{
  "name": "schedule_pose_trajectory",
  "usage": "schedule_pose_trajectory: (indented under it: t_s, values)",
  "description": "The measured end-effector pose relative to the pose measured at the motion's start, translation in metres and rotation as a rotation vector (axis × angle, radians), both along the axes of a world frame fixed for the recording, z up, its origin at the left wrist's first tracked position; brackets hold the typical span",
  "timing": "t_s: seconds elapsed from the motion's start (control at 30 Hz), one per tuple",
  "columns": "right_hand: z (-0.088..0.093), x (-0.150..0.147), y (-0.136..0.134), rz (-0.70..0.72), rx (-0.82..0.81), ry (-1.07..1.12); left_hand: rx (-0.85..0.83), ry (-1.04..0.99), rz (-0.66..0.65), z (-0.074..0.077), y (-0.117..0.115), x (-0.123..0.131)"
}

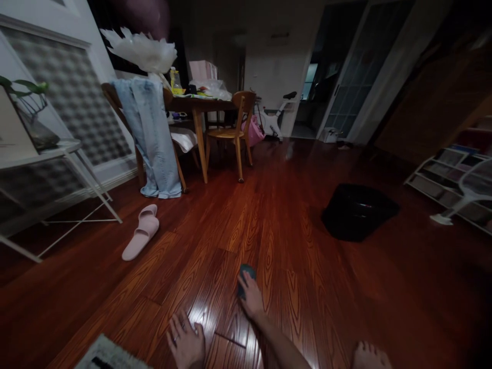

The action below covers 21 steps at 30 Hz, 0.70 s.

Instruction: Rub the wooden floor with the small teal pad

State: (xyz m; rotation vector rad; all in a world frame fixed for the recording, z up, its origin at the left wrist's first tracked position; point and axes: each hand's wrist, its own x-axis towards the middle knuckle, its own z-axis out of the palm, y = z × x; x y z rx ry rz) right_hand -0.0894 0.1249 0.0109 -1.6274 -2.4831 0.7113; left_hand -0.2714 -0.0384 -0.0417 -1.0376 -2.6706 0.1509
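Observation:
My right hand [251, 296] reaches forward over the wooden floor [226, 225], with its fingers on a dark grey-green object [247, 270], rounded and flat, lying on the boards. The palm hides part of this object, and what it is I cannot make out. Lower and to the left, my left hand [186, 338] is at the floor with its fingers spread and nothing in it. A ring shows on one finger. Bright reflections lie on the boards between the two hands.
A pink slipper [141, 233] lies at the left, a grey mat [109, 354] at the bottom left. A black bin [357, 211] stands on the right. Ahead are a table [188, 104], a chair [230, 133] and jeans [148, 133] hanging down. A bare foot [371, 355] shows at the bottom.

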Motion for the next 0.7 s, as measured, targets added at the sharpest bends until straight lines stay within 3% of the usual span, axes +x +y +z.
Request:
schedule_pose_trajectory:
  t_s: [0.17,0.27,0.33,0.43,0.53,0.6,0.7]
  values:
    - [0.0,0.092,0.05,-0.378,0.093,-0.116,0.006,-0.004,-0.025,-0.007,-0.001,-0.002]
    - [-0.02,0.132,0.05,-0.614,0.182,-0.15,0.048,0.01,-0.013,-0.012,0.001,-0.001]
    - [-0.036,0.138,0.041,-0.721,0.267,-0.136,0.063,0.001,0.002,-0.011,0.001,-0.001]
    - [-0.051,0.115,0.028,-0.829,0.327,-0.08,0.051,-0.049,-0.013,-0.007,0.0,0.0]
    - [-0.053,0.066,0.026,-0.84,0.313,-0.026,0.104,-0.084,-0.03,-0.008,0.0,-0.001]
    - [-0.049,0.028,0.03,-0.721,0.28,-0.003,0.22,-0.096,-0.02,-0.014,0.001,-0.001]
    - [-0.043,-0.028,0.034,-0.349,0.153,0.011,0.46,-0.147,-0.009,-0.029,0.002,-0.003]
